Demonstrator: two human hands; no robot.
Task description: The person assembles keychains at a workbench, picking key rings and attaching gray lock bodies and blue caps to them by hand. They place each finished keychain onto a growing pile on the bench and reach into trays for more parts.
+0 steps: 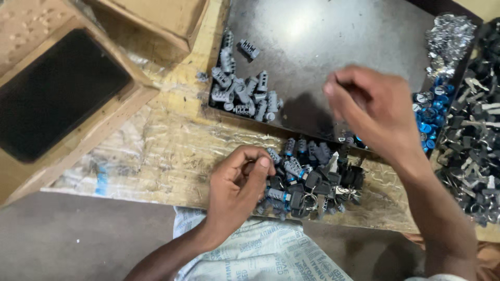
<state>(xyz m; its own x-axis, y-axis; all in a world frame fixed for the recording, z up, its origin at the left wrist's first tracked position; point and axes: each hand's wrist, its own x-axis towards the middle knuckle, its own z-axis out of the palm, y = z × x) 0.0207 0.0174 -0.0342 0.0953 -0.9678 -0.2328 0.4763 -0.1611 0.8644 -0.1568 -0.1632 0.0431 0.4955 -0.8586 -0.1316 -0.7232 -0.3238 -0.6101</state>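
My left hand (237, 184) is curled at the near edge of the wooden bench, fingers closed around a small part that I cannot make out, right beside a heap of assembled grey lock cylinders with black-headed keys (307, 174). My right hand (372, 106) hovers over the dark metal tray (323, 36), fingers pinched together; whether anything is in them is hidden. A pile of bare grey cylinders (242, 88) lies at the tray's left edge.
Blue-capped parts (429, 117) and shiny metal bits (448, 36) sit at the tray's right. A bin of black keys (476, 140) is far right. Wooden boxes (57, 93) stand at the left, a printed white sack (260, 252) on my lap.
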